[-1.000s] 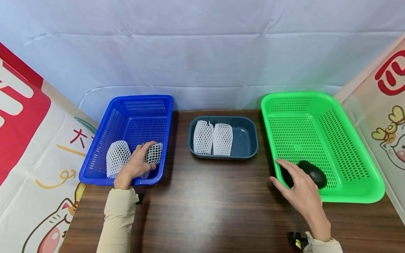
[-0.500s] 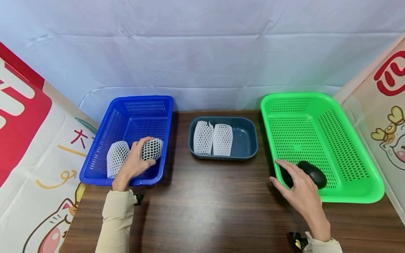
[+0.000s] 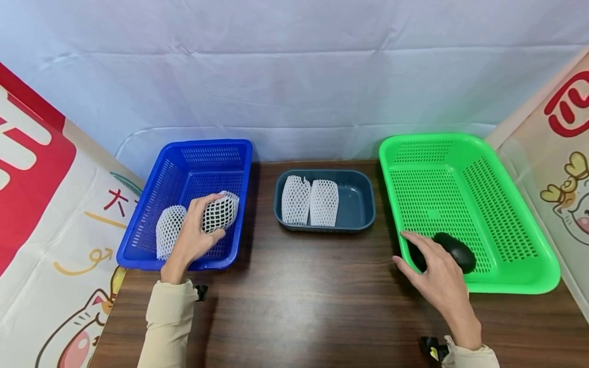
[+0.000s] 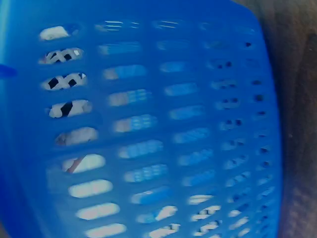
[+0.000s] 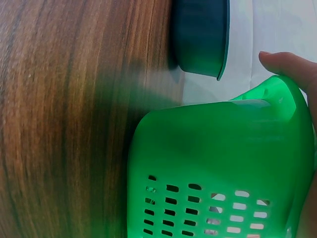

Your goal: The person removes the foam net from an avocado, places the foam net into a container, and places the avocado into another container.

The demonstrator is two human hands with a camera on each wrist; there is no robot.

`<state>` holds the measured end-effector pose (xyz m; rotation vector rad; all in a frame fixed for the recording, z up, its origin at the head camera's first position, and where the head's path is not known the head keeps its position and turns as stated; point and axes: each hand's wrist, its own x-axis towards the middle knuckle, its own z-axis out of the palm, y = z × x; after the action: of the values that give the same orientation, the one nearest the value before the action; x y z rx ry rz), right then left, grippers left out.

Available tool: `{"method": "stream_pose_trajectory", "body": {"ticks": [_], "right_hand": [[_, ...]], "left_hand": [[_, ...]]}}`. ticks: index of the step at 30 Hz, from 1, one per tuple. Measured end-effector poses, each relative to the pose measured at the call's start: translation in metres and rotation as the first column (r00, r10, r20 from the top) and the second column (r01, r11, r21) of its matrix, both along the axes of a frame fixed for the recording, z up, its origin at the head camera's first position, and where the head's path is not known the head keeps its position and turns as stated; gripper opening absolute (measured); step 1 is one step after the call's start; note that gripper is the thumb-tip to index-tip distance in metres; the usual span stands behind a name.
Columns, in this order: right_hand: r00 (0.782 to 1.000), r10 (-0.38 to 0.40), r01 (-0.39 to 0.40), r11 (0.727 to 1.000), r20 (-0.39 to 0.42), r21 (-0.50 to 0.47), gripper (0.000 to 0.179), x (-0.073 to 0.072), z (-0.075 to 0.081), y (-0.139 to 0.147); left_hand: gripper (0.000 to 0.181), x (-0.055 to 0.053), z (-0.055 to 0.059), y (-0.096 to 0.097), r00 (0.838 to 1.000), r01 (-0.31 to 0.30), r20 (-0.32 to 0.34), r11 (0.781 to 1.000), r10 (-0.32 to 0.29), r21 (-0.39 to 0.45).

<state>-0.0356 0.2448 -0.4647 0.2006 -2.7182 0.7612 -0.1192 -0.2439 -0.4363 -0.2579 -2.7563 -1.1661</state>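
My left hand (image 3: 192, 236) grips a dark oval fruit in a white foam net (image 3: 220, 213), thumb on its near side and fingers on its far side. It is inside the blue basket (image 3: 121, 255), just right of another white foam net sleeve (image 3: 170, 231). In the left wrist view the blue basket's slotted wall (image 4: 163, 119) hides the hand. My right hand (image 3: 439, 278) lies over the near left rim of the green basket (image 3: 513, 283), fingers fairly straight and thumb outside. Under and beside it are smooth black oval fruits (image 3: 455, 253), one partly hidden by the hand.
Between the baskets stands a dark teal tray (image 3: 356, 204) with two white foam net sleeves (image 3: 295, 200) in its left part. All stand on a brown wooden table (image 3: 294, 301). A pale cloth (image 3: 294, 92) hangs behind, and printed panels flank both sides.
My left hand has moved slightly away from me and up with the netted fruit, which shows more of itself now. The right hand has stayed in place.
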Motion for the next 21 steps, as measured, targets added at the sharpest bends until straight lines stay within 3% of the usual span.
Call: {"method": "stream_pose_trajectory", "body": {"ticks": [6, 12, 16, 21], "right_hand": [[1.0, -0.004, 0.004, 1.0, 0.003, 0.002, 0.058, 0.0, 0.001, 0.0], [1.0, -0.007, 0.007, 1.0, 0.007, 0.0, 0.058, 0.0, 0.002, 0.0], [1.0, -0.007, 0.007, 1.0, 0.019, 0.001, 0.057, 0.0, 0.002, 0.0], [1.0, -0.004, 0.004, 1.0, 0.025, 0.003, 0.059, 0.001, 0.002, 0.0]], "left_hand": [[0.078, 0.008, 0.019, 0.015, 0.996, 0.038, -0.082, 0.999, -0.037, 0.017], [0.079, 0.018, 0.037, 0.04, 0.981, 0.154, -0.121, 0.988, -0.15, 0.019], [0.078, 0.024, 0.039, 0.059, 0.963, 0.247, -0.111, 0.969, -0.245, 0.011], [0.078, 0.028, 0.03, 0.081, 0.939, 0.33, -0.091, 0.943, -0.331, -0.03]]}}
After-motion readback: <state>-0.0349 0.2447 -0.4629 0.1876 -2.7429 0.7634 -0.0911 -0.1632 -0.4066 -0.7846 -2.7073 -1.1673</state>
